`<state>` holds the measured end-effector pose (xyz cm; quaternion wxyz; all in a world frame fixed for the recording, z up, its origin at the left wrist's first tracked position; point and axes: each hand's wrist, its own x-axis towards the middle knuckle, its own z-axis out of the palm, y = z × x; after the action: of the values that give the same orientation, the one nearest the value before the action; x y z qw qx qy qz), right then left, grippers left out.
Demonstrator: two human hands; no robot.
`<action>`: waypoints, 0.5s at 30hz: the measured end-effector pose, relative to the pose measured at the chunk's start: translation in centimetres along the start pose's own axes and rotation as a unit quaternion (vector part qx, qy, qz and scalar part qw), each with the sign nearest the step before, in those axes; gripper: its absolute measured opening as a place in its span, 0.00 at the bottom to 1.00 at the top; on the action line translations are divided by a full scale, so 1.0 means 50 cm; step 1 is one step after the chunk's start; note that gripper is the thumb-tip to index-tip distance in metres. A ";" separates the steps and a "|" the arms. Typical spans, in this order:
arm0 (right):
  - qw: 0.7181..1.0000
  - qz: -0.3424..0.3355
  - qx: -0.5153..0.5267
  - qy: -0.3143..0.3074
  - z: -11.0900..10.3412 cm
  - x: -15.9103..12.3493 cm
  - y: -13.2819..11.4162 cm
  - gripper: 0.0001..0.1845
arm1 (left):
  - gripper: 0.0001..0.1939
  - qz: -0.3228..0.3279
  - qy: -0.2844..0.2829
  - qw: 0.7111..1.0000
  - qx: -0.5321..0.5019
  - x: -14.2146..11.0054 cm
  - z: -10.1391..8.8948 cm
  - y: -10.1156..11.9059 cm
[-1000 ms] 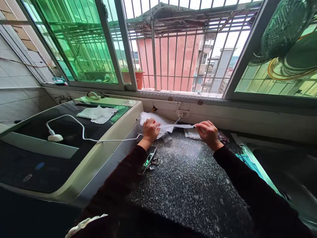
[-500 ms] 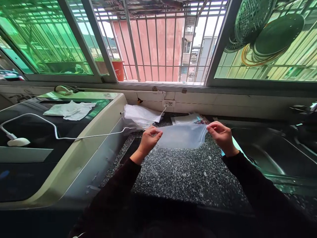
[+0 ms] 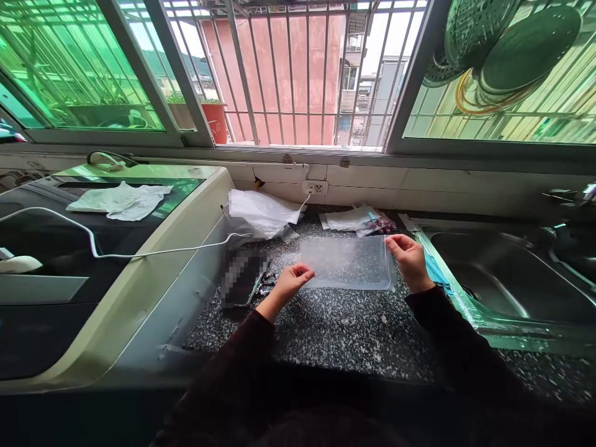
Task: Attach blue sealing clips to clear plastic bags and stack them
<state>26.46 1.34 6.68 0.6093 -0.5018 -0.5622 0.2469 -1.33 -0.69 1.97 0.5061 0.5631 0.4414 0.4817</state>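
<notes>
A translucent plastic bag (image 3: 347, 264) is stretched out flat above the speckled countertop (image 3: 349, 329). My right hand (image 3: 410, 261) pinches its upper right corner between thumb and fingers. Lower down on the opposite side, my left hand (image 3: 291, 285) is closed at the bag's left edge, thumb and fingertips pressed together. Beyond the bag lies a stack of flat clear packets (image 3: 347, 220), some with coloured parts at the right end. Left of that stack sits a pile of white plastic sheets or bags (image 3: 263, 211).
A dark, pixelated phone-like object (image 3: 243, 276) lies left of my left hand. The washing machine (image 3: 186, 230) stands at the left, with a white cloth (image 3: 123, 202) and white cable (image 3: 153, 253) on top. A steel sink (image 3: 503, 273) is at the right, blue strips (image 3: 437, 273) beside it.
My left hand has gone from the bag's upper left corner down its left edge. The bag hangs lower and flatter in view. The camera has tilted slightly down.
</notes>
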 end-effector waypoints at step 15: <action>0.974 0.077 -0.088 -0.194 -0.028 -0.054 0.018 0.19 | 0.16 -0.005 0.094 0.990 -0.102 0.054 -0.021 -0.017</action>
<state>27.34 -1.14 4.87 0.4208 -0.5378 -0.6492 0.3351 -1.99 2.20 1.39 0.5195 0.4590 0.4382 0.5722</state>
